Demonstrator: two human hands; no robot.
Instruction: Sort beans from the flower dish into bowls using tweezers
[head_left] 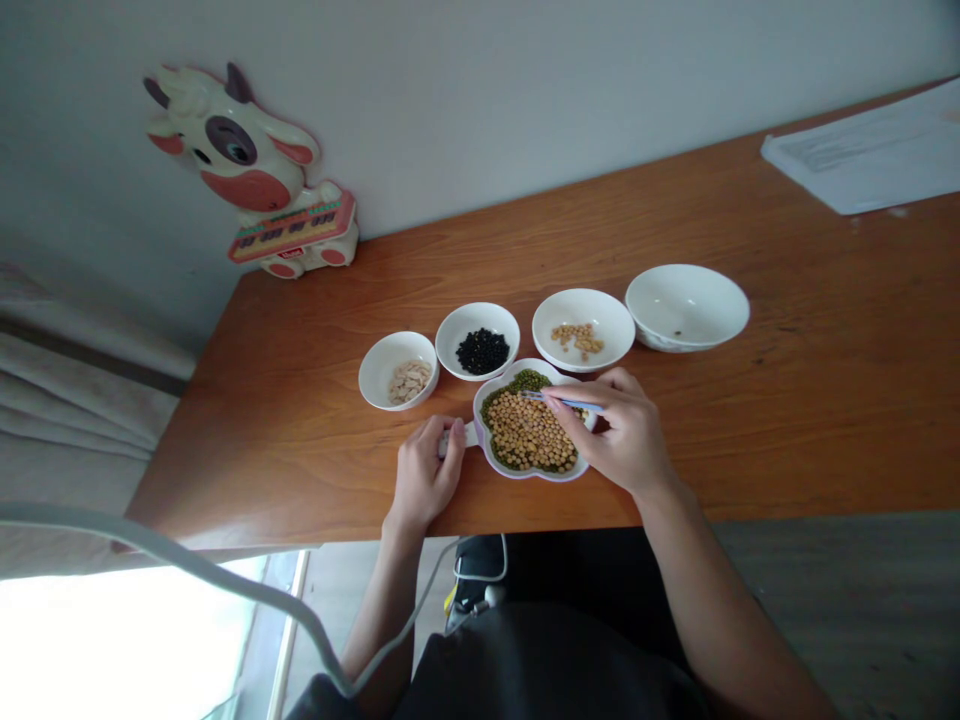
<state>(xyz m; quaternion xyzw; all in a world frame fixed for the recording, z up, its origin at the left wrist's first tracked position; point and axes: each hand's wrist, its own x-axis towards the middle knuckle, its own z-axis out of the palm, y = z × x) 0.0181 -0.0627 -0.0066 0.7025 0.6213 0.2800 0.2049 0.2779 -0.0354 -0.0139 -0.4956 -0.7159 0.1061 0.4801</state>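
My left hand [427, 468] is wrapped round the short handle of a flower-shaped dish [489, 462]. Yellow beans [529, 432] lie in this dish over green ones [529, 380]. Over its right side, my right hand [616, 425] pinches blue tweezers [577, 404], their tips among the beans. Behind the dish stand white bowls: one with pale flat seeds [409, 381], one with black beans [483, 351], and one with some yellow beans [577, 338]. The largest bowl [686, 305], at the right, has one small dark speck inside.
A cow-shaped toy with a keyboard [292, 228] stands at the back left of the wooden table [300, 450], against the wall. White paper [885, 150] lies at the back right. A pale cable [225, 585] crosses the lower left, before the table's front edge.
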